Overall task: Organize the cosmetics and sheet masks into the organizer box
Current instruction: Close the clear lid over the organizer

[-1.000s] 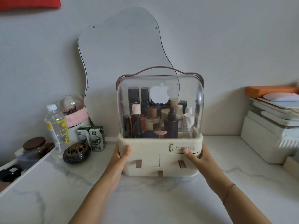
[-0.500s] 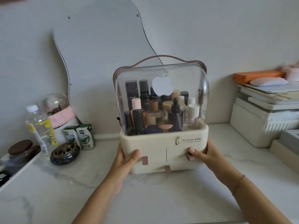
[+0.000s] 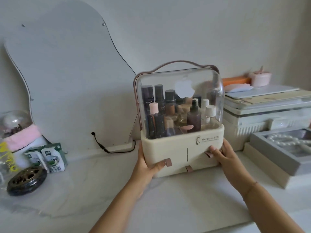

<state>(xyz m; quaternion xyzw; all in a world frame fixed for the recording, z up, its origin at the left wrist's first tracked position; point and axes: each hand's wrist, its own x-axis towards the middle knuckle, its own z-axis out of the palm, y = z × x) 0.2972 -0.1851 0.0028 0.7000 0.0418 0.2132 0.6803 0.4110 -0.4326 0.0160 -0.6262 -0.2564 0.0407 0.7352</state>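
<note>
Box (image 3: 168,141): cream base, clear dome (image 3: 210,84) shut, upright on bench (image 3: 168,207).
Bottles (image 3: 193,116): packed upright under the dome; this part judged done.
Drawers (image 3: 176,153): in the box's base, all closed. No sheet masks visible, so whether they are stowed or outstanding cannot be told.
Left hand (image 3: 146,165), right hand (image 3: 223,157): apart, each clamped on one side of the box's base, thumbs across its front.
</note>
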